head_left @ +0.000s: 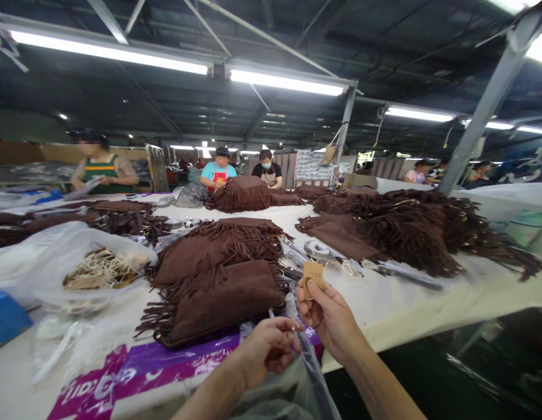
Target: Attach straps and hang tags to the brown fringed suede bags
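Observation:
Between the thumb and fingers of my right hand (pixel 329 318) is a small tan card tag (pixel 313 272), held up with faint marks on its face. My left hand (pixel 268 345) is just left of it and lower, fingers curled and pinched together; what they hold is too small to make out. A long strip in clear plastic (pixel 312 373) runs below and between both hands. Behind my left hand lies a dark brown fringed bag (pixel 229 300), at the front of a stack of similar brown fringed pieces (pixel 196 254).
A clear plastic bag of stringed tags (pixel 102 271) sits at left, near a blue box (pixel 6 318). Purple printed plastic (pixel 161 364) covers the table's front. More fringed brown bags (pixel 402 227) are heaped at right, beside wrapped straps (pixel 318 249). Several people work across the table.

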Motion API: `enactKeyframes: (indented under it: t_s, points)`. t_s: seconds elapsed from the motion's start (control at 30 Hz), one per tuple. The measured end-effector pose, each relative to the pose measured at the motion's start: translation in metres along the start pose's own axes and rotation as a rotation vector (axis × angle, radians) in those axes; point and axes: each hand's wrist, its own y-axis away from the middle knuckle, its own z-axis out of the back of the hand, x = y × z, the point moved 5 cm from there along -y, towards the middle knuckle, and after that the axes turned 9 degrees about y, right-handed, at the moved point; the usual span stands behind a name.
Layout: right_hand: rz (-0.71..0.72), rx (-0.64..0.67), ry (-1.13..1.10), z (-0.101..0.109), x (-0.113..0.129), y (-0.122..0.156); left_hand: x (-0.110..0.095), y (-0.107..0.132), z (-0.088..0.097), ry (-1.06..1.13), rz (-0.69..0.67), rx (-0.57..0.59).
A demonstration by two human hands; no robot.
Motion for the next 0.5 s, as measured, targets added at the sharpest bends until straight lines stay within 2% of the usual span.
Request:
enactKeyframes:
  t_s: [0.17, 0.3, 0.4, 0.5]
  points:
    - [0.022, -0.015, 0.026, 0.008, 0.002, 0.000, 0.006, -0.002, 0.002, -0.049, -0.029, -0.011]
    - [0.048, -0.084, 0.060, 0.029, 0.013, 0.002, 0.003, -0.001, 0.014, -0.256, -0.109, -0.110]
    - [0.059, -0.170, 0.142, 0.061, 0.014, 0.008, -0.014, 0.007, 0.021, -0.487, -0.288, -0.192]
    - [-0.037, -0.207, 0.406, 0.096, -0.003, 0.015, -0.032, 0.024, 0.011, -0.767, -0.541, -0.214]
